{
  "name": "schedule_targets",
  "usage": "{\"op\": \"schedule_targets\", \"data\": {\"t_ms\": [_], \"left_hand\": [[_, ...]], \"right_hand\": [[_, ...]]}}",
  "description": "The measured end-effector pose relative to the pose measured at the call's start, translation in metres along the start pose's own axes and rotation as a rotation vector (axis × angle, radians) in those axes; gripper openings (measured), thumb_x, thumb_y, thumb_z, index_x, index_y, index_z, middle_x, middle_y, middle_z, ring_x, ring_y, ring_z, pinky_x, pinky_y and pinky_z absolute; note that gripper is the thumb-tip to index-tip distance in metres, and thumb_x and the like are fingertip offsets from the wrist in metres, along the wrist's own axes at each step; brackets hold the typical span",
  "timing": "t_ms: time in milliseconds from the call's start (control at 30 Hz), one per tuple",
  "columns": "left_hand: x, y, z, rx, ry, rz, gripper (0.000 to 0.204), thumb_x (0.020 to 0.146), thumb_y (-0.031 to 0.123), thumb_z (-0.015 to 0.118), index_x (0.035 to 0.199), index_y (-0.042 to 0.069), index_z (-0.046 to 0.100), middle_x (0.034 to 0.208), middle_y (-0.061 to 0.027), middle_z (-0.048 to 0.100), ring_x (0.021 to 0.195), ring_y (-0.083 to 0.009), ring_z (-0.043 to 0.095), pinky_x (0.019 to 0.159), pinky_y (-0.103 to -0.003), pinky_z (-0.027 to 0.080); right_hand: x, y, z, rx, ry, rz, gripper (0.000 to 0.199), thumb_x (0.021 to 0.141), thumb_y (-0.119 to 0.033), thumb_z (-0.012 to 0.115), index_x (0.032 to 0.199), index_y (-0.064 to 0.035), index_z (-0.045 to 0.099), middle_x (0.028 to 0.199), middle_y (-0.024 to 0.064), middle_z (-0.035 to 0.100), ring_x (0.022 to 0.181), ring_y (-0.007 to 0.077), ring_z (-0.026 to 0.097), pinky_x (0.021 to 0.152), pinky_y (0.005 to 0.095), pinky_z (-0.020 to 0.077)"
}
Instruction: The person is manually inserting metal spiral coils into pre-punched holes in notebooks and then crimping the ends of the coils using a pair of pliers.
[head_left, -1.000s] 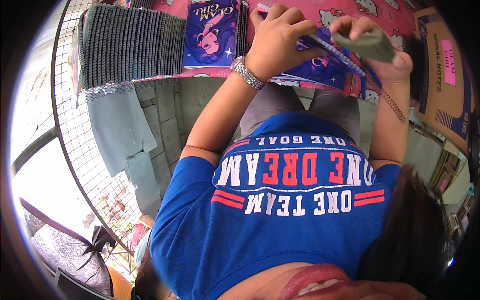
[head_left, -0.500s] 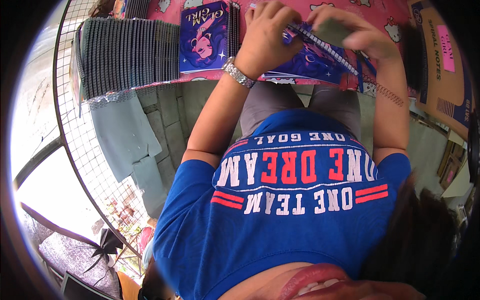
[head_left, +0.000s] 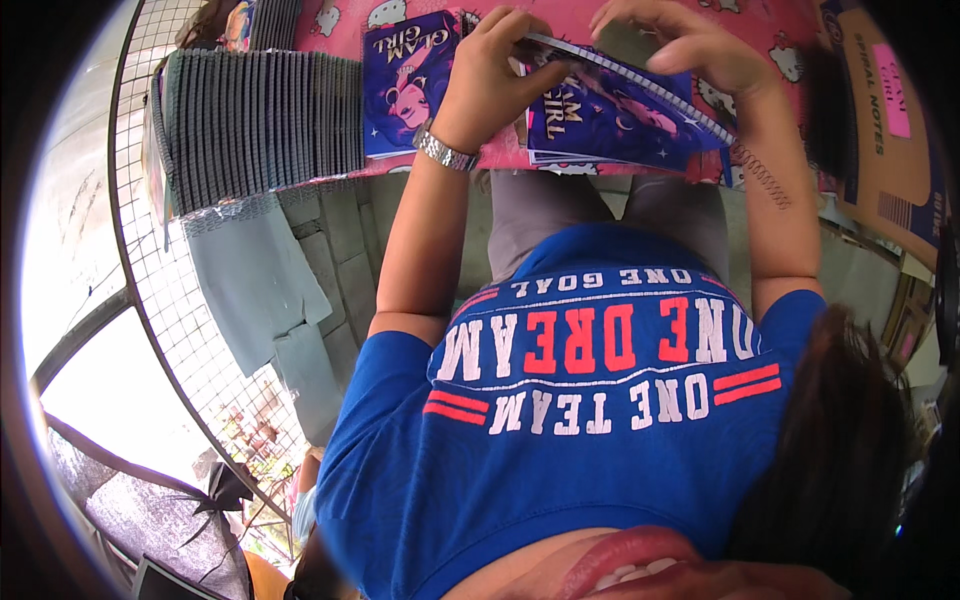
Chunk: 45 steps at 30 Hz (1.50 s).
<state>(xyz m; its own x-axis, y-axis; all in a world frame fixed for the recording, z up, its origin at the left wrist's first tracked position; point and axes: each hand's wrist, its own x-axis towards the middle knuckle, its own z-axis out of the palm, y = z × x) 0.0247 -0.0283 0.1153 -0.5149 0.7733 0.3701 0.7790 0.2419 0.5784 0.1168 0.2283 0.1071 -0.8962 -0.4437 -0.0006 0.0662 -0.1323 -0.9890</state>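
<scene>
My left hand (head_left: 498,72) grips the upper left end of a spiral notebook (head_left: 640,82), thumb on the near side and fingers behind. A coil runs slantwise along the notebook's edge, and a loose length of wire coil (head_left: 765,178) sticks out past its lower right end, in front of my right forearm. My right hand (head_left: 700,52) is curled above the notebook, with a dark grey-green flat piece (head_left: 628,42) between its fingers and thumb; its kind is unclear. Beneath lies a purple illustrated cover (head_left: 590,125) on loose sheets.
A bound purple notebook (head_left: 408,85) lies left of my left hand. Beside it stands a long row of dark spiral-edged notebooks (head_left: 265,115). A brown carton (head_left: 875,130) is at the right. Pink patterned cloth (head_left: 340,30) covers the table; a wire grid is at the left.
My left hand has shifted left and opened its thumb outward along the coil. My right hand has moved slightly up and left with the flat piece. More of the cover beneath shows.
</scene>
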Motion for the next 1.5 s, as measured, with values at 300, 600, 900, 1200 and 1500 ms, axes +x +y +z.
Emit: {"op": "schedule_targets", "data": {"t_ms": [300,600,900,1200,1500], "left_hand": [[0.005,0.000,0.001,-0.245,0.028,0.012,0.029,0.072,0.009,0.085,0.094,0.002,0.068,0.086,-0.0031,0.066,0.071,-0.0108,0.060,0.061,-0.025,0.049],[-0.001,-0.020,0.001,-0.416,-0.098,-0.161,0.025,0.082,0.002,0.078,0.103,0.001,0.064,0.090,-0.0022,0.069,0.081,-0.0077,0.063,0.068,-0.023,0.051],[-0.002,-0.007,0.000,-0.544,-0.067,-0.277,0.027,0.087,0.000,0.073,0.110,-0.003,0.061,0.091,-0.0081,0.071,0.085,-0.0115,0.069,0.073,-0.024,0.055],[-0.015,0.000,0.005,-0.320,-0.025,-0.294,0.025,0.085,0.001,0.075,0.106,-0.003,0.062,0.091,-0.0060,0.071,0.084,-0.0092,0.068,0.073,-0.022,0.054],[-0.027,0.020,0.012,-0.156,0.095,-0.230,0.020,0.083,0.002,0.077,0.099,-0.003,0.065,0.083,-0.0039,0.069,0.077,-0.0063,0.064,0.065,-0.021,0.052]], "right_hand": [[0.013,-0.021,0.019,0.450,-0.120,-0.219,0.058,0.074,-0.020,0.077,0.124,0.0032,0.059,0.115,0.0109,0.062,0.110,0.0208,0.059,0.098,0.0355,0.0458],[0.017,0.005,-0.008,0.454,-0.101,-0.176,0.070,0.070,-0.019,0.076,0.132,0.0058,0.053,0.126,0.0178,0.064,0.114,0.0254,0.063,0.097,0.0350,0.0487],[0.011,0.018,-0.012,-0.810,0.576,0.190,0.045,0.083,-0.029,0.075,0.122,-0.0078,0.063,0.122,0.0144,0.060,0.111,0.0284,0.058,0.093,0.0364,0.0480],[0.004,-0.044,0.052,-1.704,0.158,-0.291,0.035,0.086,-0.035,0.070,0.105,-0.0052,0.067,0.111,0.0131,0.063,0.118,0.0307,0.054,0.104,0.0462,0.0363],[0.015,-0.019,0.072,-1.326,0.326,0.064,0.029,0.085,-0.029,0.067,0.101,-0.0058,0.060,0.110,0.0090,0.061,0.109,0.0261,0.058,0.093,0.0372,0.0445]]}}
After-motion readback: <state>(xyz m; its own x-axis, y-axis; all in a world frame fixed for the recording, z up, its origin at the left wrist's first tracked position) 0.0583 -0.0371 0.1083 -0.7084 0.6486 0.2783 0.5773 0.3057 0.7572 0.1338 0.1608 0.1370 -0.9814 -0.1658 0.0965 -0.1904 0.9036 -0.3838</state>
